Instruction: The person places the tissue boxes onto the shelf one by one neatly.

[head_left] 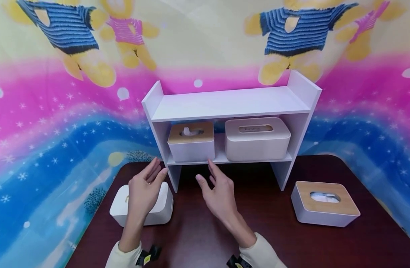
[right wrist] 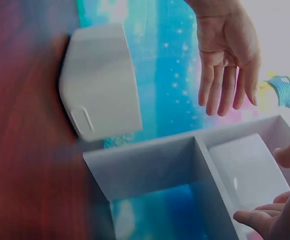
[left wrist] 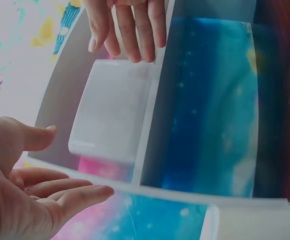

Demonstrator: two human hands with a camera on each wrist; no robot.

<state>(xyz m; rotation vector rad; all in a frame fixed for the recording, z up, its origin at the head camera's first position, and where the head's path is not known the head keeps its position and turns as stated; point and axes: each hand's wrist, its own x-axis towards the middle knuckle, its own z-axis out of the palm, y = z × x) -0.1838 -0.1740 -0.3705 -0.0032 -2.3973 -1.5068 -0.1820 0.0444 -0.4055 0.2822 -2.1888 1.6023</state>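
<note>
Hands are hovering bare in front of the shelf (head_left: 231,102). I am holding my left hand (head_left: 145,190) and right hand (head_left: 218,191) with fingers straight and spread, gripping nothing, either side of the small box (head_left: 191,142), which is sitting at the left end of the lower tier beside the large box (head_left: 256,138).

Judgement: to handle it well I should be closing both palms squarely on its side walls, below the wooden lid, and keeping it level past the upright.

Head view is showing two more boxes on the table (head_left: 258,223): a white box (head_left: 161,208) under my left hand and a wood-lidded box (head_left: 325,204) well to the right. Wrist views are showing only the compartment walls and the box's pale side.
</note>
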